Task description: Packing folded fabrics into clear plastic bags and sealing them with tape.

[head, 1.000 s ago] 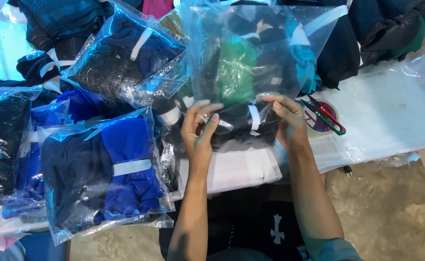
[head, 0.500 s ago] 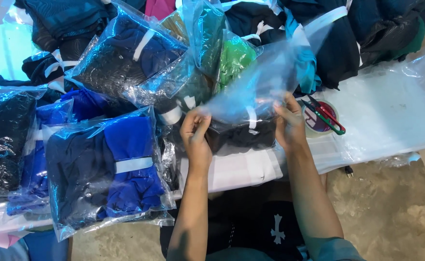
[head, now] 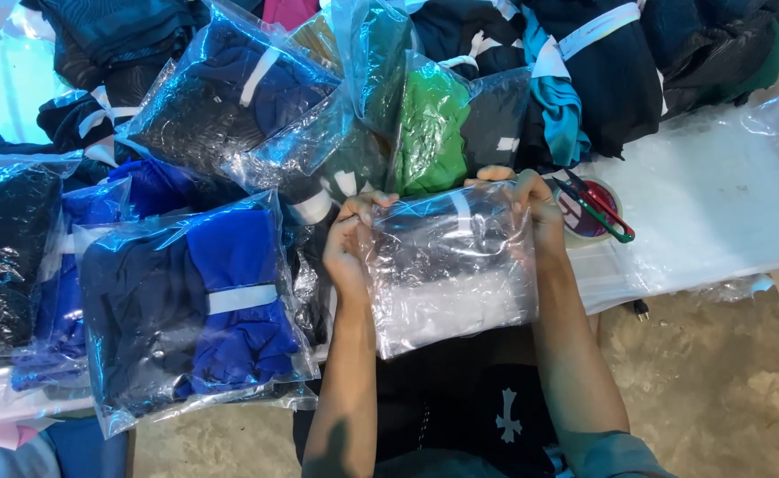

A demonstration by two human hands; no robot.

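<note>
Clear plastic bag [head: 451, 274] pinched by both hands' fingers [head: 363, 208].

Bright even light, glare on plastic bags [head: 451, 265], soft shadows, sharp focus, slight edge distortion, no blur

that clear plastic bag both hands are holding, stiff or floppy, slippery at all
Probably floppy: the clear plastic bag wrinkles and sags between the left hand and right hand. Likely slippery, since its film is glossy with glare. Seemingly light for its size, as fingertip pinches at the top corners hold it up.
</note>
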